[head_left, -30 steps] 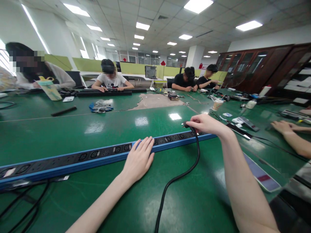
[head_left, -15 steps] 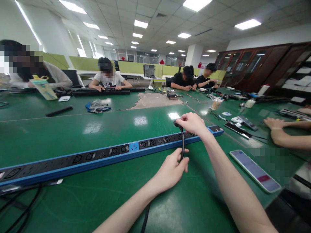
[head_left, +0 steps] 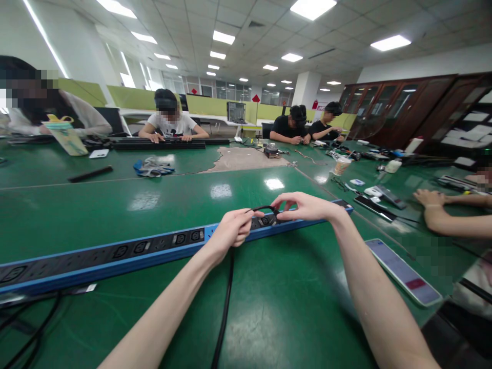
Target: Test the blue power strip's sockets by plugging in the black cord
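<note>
A long blue power strip (head_left: 161,249) with a row of black sockets lies slantwise across the green table. My right hand (head_left: 303,206) is closed on the black plug (head_left: 275,214) of a power cord, low over the strip's right half; whether the plug touches a socket I cannot tell. My left hand (head_left: 232,228) is closed around the black power cord (head_left: 226,302), just left of the plug and over the middle of the strip. Between both hands the cord arches, then hangs below my left hand to the table's near side.
A phone (head_left: 403,271) lies right of my right forearm. Beyond the strip are grey-blue gloves (head_left: 154,167), a black bar (head_left: 90,174) and a drink cup (head_left: 341,165). A co-worker's hand (head_left: 430,197) rests at the right. Black cables (head_left: 48,320) lie at the lower left.
My left hand has moved up and left with the cord and closed around it. My right hand has come down slightly with the plug, which now points toward the strip's sockets less upright.
</note>
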{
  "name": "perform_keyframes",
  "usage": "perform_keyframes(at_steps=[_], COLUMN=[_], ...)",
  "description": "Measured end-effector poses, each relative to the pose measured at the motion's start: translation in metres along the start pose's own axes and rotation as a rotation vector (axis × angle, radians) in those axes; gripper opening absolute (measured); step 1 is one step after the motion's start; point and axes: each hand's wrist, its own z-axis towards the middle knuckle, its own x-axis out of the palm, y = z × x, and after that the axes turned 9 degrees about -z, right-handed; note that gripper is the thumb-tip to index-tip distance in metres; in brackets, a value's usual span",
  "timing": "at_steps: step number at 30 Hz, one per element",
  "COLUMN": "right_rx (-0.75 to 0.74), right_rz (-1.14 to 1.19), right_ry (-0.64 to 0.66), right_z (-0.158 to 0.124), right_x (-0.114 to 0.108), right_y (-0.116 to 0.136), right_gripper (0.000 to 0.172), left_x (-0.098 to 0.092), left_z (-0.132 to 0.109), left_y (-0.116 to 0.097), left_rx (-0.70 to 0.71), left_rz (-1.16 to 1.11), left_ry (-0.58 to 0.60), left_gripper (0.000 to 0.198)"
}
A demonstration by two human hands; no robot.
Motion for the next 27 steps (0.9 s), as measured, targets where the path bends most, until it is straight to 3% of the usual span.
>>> perform_keyframes(at_steps=[4,6,8,10,14,16,18,23,27], right_rx=[-0.012,-0.03,-0.023,0.033,0.172,0.21,0.241,0.287,0.272], right_rz=[-0.055,-0.077,-0.192,-0.42,-0.764,-0.804,-0.8,-0.698,-0.578], right_ry=[0.002,0.034,-0.013,-0.14,-0.307,-0.319,-0.291,-0.256,-0.271], right_z=[0.008,0.009,0.008,0.006,0.009,0.015,0.025,0.044,0.048], right_x=[0.007,0.009,0.01,0.008,0.01,0.016,0.025,0.046,0.048], right_y=[0.001,0.006,0.012,0.019,0.017,0.008,-0.003,-0.027,-0.038], right_gripper=[0.035,0.031,0.028,0.026,0.028,0.029,0.03,0.027,0.023], left_x=[-0.016,-0.025,-0.035,-0.046,-0.067,-0.071,-0.072,-0.067,-0.065], left_z=[0.002,0.006,0.013,0.018,0.02,0.018,0.016,0.013,0.013], left_y=[-0.009,-0.007,-0.001,0.009,0.034,0.044,0.049,0.047,0.045], left_rx=[-0.01,0.03,0.115,0.261,0.461,0.414,0.321,0.201,0.19], left_rz=[-0.072,-0.032,0.104,0.374,1.198,1.48,1.618,1.71,1.717], left_ry=[0.061,0.015,-0.102,-0.241,-0.406,-0.399,-0.364,-0.323,-0.334], left_gripper=[0.047,0.048,0.049,0.05,0.041,0.041,0.04,0.042,0.041])
